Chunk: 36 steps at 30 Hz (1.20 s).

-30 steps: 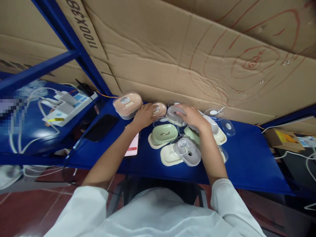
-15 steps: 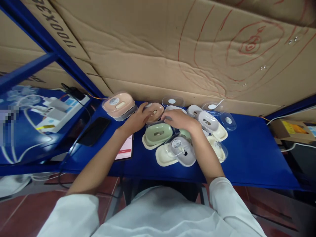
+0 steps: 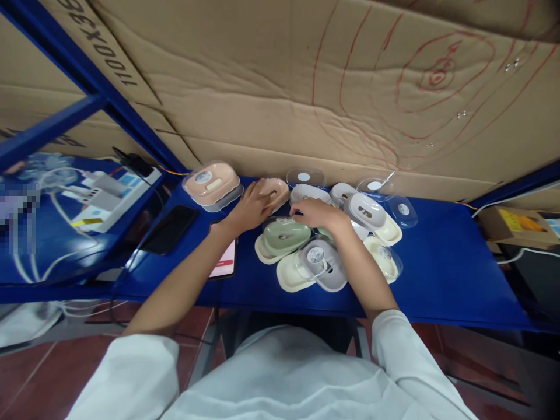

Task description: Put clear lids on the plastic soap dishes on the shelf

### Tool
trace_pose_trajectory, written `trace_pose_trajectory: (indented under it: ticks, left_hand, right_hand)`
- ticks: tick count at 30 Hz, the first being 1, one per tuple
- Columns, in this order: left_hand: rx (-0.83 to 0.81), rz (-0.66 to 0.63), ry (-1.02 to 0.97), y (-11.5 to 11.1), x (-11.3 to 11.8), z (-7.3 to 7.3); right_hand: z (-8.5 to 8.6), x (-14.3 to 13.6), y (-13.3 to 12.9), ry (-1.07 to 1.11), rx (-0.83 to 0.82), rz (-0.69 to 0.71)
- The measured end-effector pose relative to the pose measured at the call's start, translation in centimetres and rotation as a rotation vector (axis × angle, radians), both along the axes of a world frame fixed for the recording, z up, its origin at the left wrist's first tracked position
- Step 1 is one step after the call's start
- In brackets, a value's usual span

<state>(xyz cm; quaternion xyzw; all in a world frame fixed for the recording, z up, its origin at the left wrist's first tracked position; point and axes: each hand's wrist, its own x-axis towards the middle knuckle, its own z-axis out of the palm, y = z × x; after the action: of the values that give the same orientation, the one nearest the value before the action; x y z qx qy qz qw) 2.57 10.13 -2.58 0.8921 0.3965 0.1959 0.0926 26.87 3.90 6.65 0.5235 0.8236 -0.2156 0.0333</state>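
Observation:
My left hand (image 3: 252,208) lies over the left side of a pink soap dish (image 3: 279,191), its fingers gripping the edge. My right hand (image 3: 315,211) is closed, with bent fingertips at the far edge of a clear lid (image 3: 286,226); the exact grip is partly hidden. This lid covers a green soap dish (image 3: 280,240), which rests on a cream tray (image 3: 265,252). Nearer me, a grey soap dish (image 3: 335,274) under a clear lid overlaps another cream tray (image 3: 291,280). A grey dish (image 3: 308,192) sits just beyond my right hand.
More grey dishes (image 3: 367,207), a lidded cream dish (image 3: 380,256) and loose clear lids (image 3: 402,211) lie to the right. Stacked pink dishes (image 3: 214,178), a black phone (image 3: 170,230) and a lit phone (image 3: 225,262) are left. Cardboard (image 3: 245,111) walls the back.
The clear lid now sits more fully over the green dish, which has shifted slightly right. My left hand has moved slightly right over the pink dish; my right hand stays nearly in place.

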Motion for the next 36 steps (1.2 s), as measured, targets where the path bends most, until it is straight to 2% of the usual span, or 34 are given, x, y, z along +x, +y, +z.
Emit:
trace_pose_trajectory:
  ticks: [2,5,11,14,17,22,25,28,30,33,36]
  left_hand:
    - [-0.006,0.009,-0.047,0.4,-0.5,0.4]
    - [-0.029,0.036,-0.141,0.3,-1.2,1.5]
    - [0.042,-0.09,-0.22,-1.9,-1.0,4.5]
    - [0.07,-0.173,-0.192,-2.6,-0.3,5.4]
    - [0.06,-0.201,-0.178,-2.6,0.4,5.4]
    - [0.092,-0.12,-0.179,-2.4,0.3,5.0]
    - [0.193,0.049,-0.171,-2.0,-2.1,5.4]
    - [0.275,0.315,-0.186,-1.0,-6.6,5.1]
    - [0.243,0.445,-0.242,0.1,-9.9,4.2]
    - [0.134,0.436,-0.28,1.5,-13.1,2.4]
    - [0.12,0.402,-0.312,1.4,-12.5,2.1]
  right_hand:
    - [-0.4,-0.4,0.1,0.044,0.087,0.007]
    - [-0.8,-1.4,0.2,0.122,0.334,0.012]
    - [-0.2,-2.2,-0.1,0.183,0.639,0.043]
    - [0.0,-1.4,0.0,0.153,0.651,0.021]
    - [0.3,-0.4,0.1,0.126,0.615,-0.02]
    - [1.3,1.8,0.3,0.117,0.596,-0.125]
    - [1.5,4.2,0.8,0.1,0.57,-0.207]
    - [1.2,6.7,1.4,0.091,0.526,-0.274]
    - [1.0,7.7,1.6,0.123,0.514,-0.287]
    - [1.1,7.7,1.4,0.209,0.519,-0.238]
    - [1.7,5.5,0.5,0.266,0.522,-0.172]
